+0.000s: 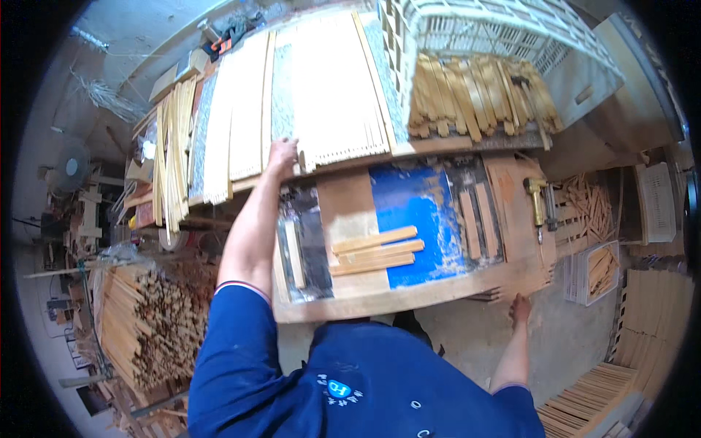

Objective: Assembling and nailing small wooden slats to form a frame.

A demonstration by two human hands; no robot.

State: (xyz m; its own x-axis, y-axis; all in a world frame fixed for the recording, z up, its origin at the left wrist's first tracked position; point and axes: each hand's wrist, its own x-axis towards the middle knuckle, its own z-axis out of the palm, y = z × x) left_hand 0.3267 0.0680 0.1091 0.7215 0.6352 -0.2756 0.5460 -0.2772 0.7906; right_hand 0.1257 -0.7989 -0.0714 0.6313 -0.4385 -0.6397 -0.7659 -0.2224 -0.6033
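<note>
My left hand [283, 155] reaches to the front edge of the back table, its fingers curled beside the ends of pale wooden slats [332, 87]; what they hold, if anything, cannot be made out. Low at the right, my right hand [520, 308] is by the front corner of the workboard [387, 286], its fingers bent; anything in them is too small to tell. Several short wooden strips [376, 252] lie across the board's brown and blue middle. A narrow strip [294, 254] lies at its left, and two brown strips [478, 221] at its right.
A brass-coloured power tool [537, 201] lies at the board's right end. Behind stands a white plastic crate [504, 33] with wooden pieces [475, 91]. Stacked sticks [157, 321] fill the left side. A white bin [593, 274] and more slats [591, 398] are at the right.
</note>
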